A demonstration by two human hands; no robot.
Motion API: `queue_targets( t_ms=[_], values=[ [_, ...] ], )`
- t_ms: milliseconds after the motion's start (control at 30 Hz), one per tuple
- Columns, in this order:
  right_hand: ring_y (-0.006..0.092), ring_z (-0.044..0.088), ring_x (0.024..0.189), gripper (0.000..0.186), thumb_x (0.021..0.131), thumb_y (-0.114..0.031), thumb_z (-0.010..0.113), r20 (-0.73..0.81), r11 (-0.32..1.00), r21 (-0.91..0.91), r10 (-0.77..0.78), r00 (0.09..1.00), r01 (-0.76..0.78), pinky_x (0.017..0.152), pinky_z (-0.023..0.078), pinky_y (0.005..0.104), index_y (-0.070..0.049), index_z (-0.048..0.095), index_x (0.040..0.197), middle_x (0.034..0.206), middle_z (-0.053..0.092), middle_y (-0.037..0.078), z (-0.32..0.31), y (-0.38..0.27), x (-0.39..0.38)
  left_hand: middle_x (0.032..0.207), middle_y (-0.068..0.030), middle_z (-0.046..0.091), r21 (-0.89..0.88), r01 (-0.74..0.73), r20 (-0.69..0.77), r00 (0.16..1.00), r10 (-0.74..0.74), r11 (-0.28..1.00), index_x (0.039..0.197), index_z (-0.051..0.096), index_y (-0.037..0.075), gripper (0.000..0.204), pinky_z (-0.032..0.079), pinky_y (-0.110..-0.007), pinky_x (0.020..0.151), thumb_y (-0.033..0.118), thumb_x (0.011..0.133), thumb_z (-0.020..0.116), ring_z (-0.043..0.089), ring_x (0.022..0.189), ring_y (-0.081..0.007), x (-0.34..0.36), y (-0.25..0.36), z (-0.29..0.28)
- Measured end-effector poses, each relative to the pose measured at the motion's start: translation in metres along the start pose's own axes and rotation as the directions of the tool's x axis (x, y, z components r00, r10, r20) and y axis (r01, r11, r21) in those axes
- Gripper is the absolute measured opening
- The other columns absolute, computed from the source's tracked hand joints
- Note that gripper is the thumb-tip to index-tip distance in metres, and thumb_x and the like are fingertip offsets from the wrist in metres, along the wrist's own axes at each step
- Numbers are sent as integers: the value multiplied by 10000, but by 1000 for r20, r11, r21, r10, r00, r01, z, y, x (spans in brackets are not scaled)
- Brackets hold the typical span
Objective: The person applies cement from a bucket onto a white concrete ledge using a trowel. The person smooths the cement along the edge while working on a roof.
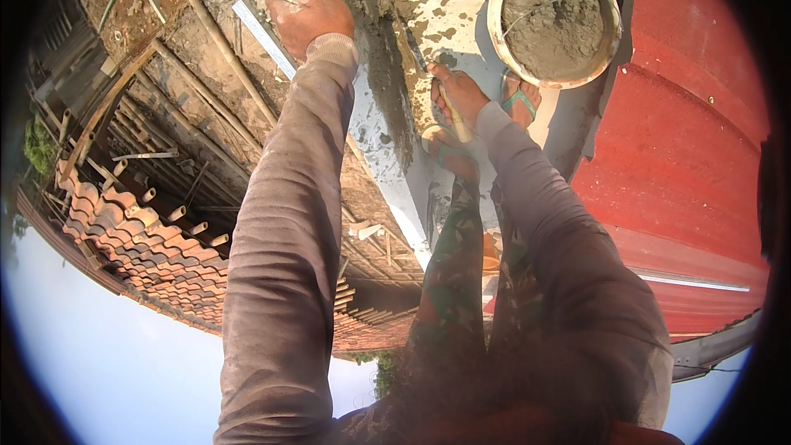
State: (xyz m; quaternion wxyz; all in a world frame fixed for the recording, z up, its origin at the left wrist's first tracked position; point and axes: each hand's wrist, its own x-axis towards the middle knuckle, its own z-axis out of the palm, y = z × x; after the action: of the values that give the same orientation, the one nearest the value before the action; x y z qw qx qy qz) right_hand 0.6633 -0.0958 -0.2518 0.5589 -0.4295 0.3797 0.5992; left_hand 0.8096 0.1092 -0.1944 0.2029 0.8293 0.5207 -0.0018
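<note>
My left hand (pixel 303 10) reaches far forward and grips the outer edge of a pale concrete ledge (pixel 375 136), fingers curled over the rim. My right hand (pixel 458 97) is shut on the light wooden handle of a trowel (pixel 412 56), whose blade lies against the wet grey mortar spread along the ledge. A round bucket (pixel 554 18) full of grey mortar stands just beyond my right hand. My feet in green-strapped sandals (pixel 521 99) rest on the ledge beside the bucket.
A red metal roof (pixel 684 148) slopes away on the right. Left of the ledge there is a drop to wooden rafters (pixel 222 49), a metal ruler (pixel 262 37) and clay roof tiles (pixel 148 243) below. Sky shows at the bottom.
</note>
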Motion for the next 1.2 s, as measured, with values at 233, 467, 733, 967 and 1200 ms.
queue_targets(
  t_ms=[233,467,733,967,1200],
  values=[
    [182,457,458,544,1046,-519,556,64,990,-80,123,990,-118,425,409,381,-35,587,800,617,483,54,-9,-24,-2,1332,-277,688,30,17,11,1000,-17,999,1477,575,65,687,512,-554,1060,587,1116,312,660,1229,-473,-3,5,-3],
    [173,446,451,513,1039,-510,569,22,994,14,104,994,-104,455,423,369,-64,569,785,614,483,40,-11,-25,21,1301,-295,706,17,27,55,998,-27,1000,1509,553,37,701,483,-536,1091,574,1117,328,652,1247,-481,-5,12,-8],
    [169,448,468,520,1042,-524,563,11,1000,10,21,1000,-21,463,429,369,-71,568,786,633,484,40,-8,-17,30,1307,-267,702,14,3,4,1000,-3,1000,1465,583,72,666,504,-559,1060,576,1115,326,663,1203,-480,2,-2,2],
    [173,450,473,552,1047,-553,545,-142,994,101,-21,990,36,471,430,366,-69,570,781,636,484,44,-3,-29,42,1321,-294,697,-1,15,66,998,-15,1000,1524,534,27,719,465,-531,1114,577,1117,314,633,1273,-488,-1,4,-5],
    [206,457,452,543,1070,-498,509,-74,999,-23,-46,996,44,467,426,402,-45,576,777,610,495,70,-22,-9,71,1280,-291,712,0,10,9,1000,-10,1000,1480,571,47,701,484,-536,1077,590,1113,321,659,1226,-479,-2,2,-3]
  ],
)
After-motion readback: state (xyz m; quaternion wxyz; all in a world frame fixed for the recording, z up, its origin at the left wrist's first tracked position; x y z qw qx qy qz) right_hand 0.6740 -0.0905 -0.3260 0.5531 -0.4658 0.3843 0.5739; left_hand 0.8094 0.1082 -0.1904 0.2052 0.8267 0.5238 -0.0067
